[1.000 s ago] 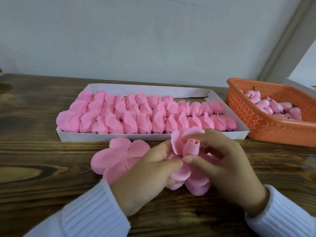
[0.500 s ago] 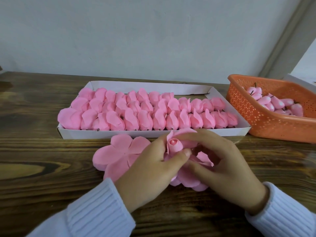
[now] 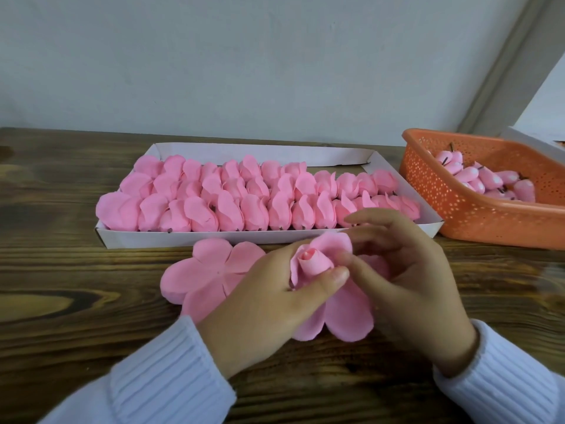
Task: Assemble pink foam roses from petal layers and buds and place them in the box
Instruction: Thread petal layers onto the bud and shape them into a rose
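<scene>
L fingers [image 3: 332,276]: the bud [image 3: 315,262] is pinched between the thumb and the fingers behind it, seated at the centre of a petal layer [image 3: 347,315]. R fingers [image 3: 377,218] are spread and lightly bent behind one raised petal. The R thumb tip is laid on that petal's front, and no firm pinch is seen.

The step in hand is judged to be wrapping: petals are folded up round the bud, w/ one raised and the lower ones hanging flat. Next, each remaining petal prob. needs to be lifted and pressed to the bud in turn while the core is kept from turning. The foam is thin, so a light touch is called for.

The L hand [image 3: 263,304] is held palm-down. The R hand [image 3: 422,289] is cupped from the side, partly under the layer. Both are held over the table [image 3: 76,270], near the box [image 3: 195,239], which is packed w/ finished roses [image 3: 232,194]. A spare petal layer [image 3: 208,270] is laid flat beside the L hand. Spare buds [image 3: 489,182] are kept in the orange basket [image 3: 458,209] at R.
</scene>
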The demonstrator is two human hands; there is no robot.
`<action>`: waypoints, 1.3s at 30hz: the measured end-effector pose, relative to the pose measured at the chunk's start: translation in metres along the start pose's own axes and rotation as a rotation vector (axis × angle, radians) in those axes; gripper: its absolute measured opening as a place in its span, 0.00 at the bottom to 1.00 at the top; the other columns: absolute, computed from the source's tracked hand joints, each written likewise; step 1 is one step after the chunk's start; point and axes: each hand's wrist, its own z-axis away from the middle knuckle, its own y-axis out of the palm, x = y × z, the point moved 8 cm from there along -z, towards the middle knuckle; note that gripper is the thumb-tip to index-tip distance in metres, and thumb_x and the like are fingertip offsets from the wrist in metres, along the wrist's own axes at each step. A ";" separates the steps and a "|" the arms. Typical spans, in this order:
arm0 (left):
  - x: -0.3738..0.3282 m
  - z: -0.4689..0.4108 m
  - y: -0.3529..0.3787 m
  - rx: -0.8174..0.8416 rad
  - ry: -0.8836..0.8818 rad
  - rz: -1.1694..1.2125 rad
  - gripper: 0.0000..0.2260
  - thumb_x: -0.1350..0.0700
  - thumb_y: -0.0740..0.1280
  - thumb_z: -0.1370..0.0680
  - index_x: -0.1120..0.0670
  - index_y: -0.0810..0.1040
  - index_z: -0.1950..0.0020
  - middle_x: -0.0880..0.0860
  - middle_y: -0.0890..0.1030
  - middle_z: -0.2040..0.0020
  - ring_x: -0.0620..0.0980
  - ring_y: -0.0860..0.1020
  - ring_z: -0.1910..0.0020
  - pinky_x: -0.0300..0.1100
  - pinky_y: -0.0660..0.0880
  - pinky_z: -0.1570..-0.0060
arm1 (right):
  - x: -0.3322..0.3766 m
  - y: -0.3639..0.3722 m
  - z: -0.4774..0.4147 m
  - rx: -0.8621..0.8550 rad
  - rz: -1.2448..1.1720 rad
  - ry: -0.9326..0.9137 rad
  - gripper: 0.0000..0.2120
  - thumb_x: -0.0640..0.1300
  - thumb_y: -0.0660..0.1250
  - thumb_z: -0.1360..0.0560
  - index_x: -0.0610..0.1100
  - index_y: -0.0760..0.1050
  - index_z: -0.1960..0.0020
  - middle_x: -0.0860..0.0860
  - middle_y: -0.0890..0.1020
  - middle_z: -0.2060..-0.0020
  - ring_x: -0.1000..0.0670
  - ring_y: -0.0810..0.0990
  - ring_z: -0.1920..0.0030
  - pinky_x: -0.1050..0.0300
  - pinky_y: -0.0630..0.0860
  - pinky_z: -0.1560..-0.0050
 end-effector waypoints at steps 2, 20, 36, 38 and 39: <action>0.002 0.000 -0.002 -0.037 -0.013 0.024 0.12 0.44 0.63 0.22 0.49 0.80 0.47 0.44 0.83 0.55 0.40 0.80 0.52 0.36 0.74 0.50 | -0.001 -0.003 0.000 -0.024 0.007 0.007 0.17 0.46 0.73 0.30 0.52 0.73 0.44 0.57 0.83 0.54 0.56 0.83 0.54 0.67 0.76 0.54; 0.003 0.002 -0.007 -0.127 0.000 -0.013 0.14 0.40 0.64 0.26 0.45 0.78 0.44 0.39 0.83 0.55 0.36 0.80 0.52 0.32 0.75 0.53 | 0.010 -0.009 0.004 -0.106 0.114 -0.056 0.04 0.48 0.70 0.30 0.50 0.77 0.55 0.55 0.81 0.65 0.56 0.79 0.67 0.67 0.74 0.64; 0.025 0.003 -0.008 -0.200 -0.130 0.339 0.19 0.35 0.63 0.31 0.43 0.80 0.47 0.53 0.83 0.49 0.48 0.81 0.47 0.49 0.76 0.42 | -0.001 0.018 0.007 0.148 -0.312 0.117 0.16 0.43 0.69 0.31 0.41 0.69 0.45 0.52 0.80 0.52 0.53 0.79 0.51 0.60 0.75 0.50; 0.028 0.002 -0.006 -0.190 -0.152 0.402 0.21 0.35 0.64 0.32 0.45 0.80 0.44 0.51 0.84 0.47 0.48 0.81 0.44 0.54 0.74 0.39 | -0.005 0.027 0.010 0.193 -0.326 0.168 0.19 0.40 0.71 0.31 0.41 0.68 0.44 0.49 0.81 0.51 0.52 0.80 0.50 0.60 0.75 0.49; 0.028 0.002 -0.004 -0.174 -0.156 0.424 0.22 0.36 0.64 0.31 0.47 0.80 0.43 0.51 0.84 0.46 0.48 0.80 0.43 0.54 0.74 0.39 | -0.007 0.029 0.010 0.187 -0.354 0.192 0.19 0.39 0.71 0.31 0.41 0.68 0.44 0.47 0.82 0.52 0.51 0.81 0.51 0.60 0.75 0.50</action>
